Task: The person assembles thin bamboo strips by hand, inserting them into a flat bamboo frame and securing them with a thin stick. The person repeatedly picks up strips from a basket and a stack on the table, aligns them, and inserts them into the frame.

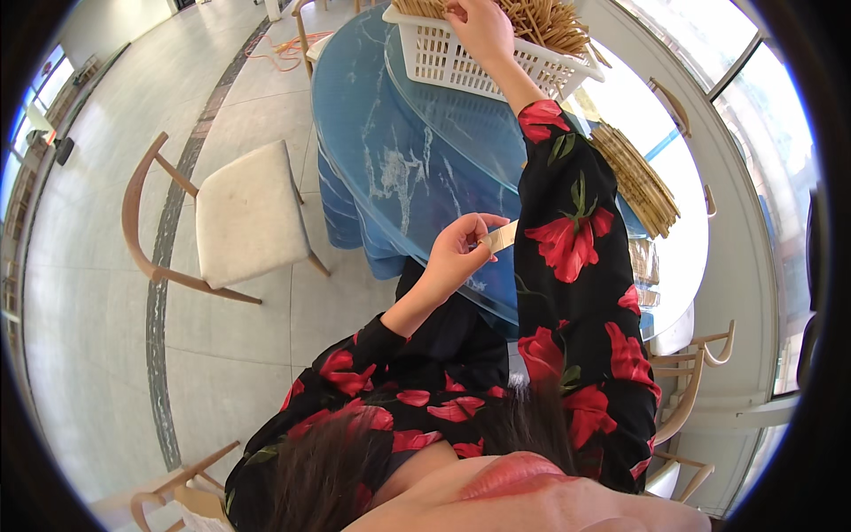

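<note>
My left hand (460, 251) is closed in a pinch above the near edge of the round table. Between its thumb and fingers is a short pale strip (503, 238), partly hidden behind my right sleeve. My right arm reaches across the table to a white plastic basket (449, 62) at the far side. Thin brown sticks (548, 25) are heaped in it. Over the basket's rim, my right hand (484, 34) has its fingers bent together at the sticks. What lies between those fingertips is too small to make out.
A blue marbled cloth (390, 168) covers the table, under a clear top. Long bundled sticks (634, 182) lie right of my right arm, with smaller bundles (647, 266) nearer me. A wooden chair with a pale seat (248, 213) stands left; another chair (696, 372) is at right.
</note>
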The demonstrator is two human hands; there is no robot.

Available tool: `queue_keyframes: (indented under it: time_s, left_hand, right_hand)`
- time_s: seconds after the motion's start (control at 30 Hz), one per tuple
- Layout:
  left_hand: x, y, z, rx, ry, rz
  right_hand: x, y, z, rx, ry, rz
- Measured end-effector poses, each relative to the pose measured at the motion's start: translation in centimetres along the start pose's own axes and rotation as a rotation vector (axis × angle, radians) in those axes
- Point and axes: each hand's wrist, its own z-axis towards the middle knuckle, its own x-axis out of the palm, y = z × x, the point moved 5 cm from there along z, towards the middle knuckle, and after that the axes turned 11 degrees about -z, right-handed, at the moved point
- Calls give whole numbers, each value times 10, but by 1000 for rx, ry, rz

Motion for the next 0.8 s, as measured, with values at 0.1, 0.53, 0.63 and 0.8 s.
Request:
queue_keyframes:
  time_s: [0.1,0.53,0.63,0.8]
  left_hand:
    - [-1,1,0,28,18,22]
    - [3,7,1,27,47,-12]
    - [-1,3,-1,45,38,-7]
    - [4,4,0,41,38,-22]
  right_hand:
    - [-15,14,0,26,29,-69]
    - [-24,12,5,55,-212,-52]
    - [-58,25,22,252,-248,334]
    - [-168,17,65,-43,-874,989]
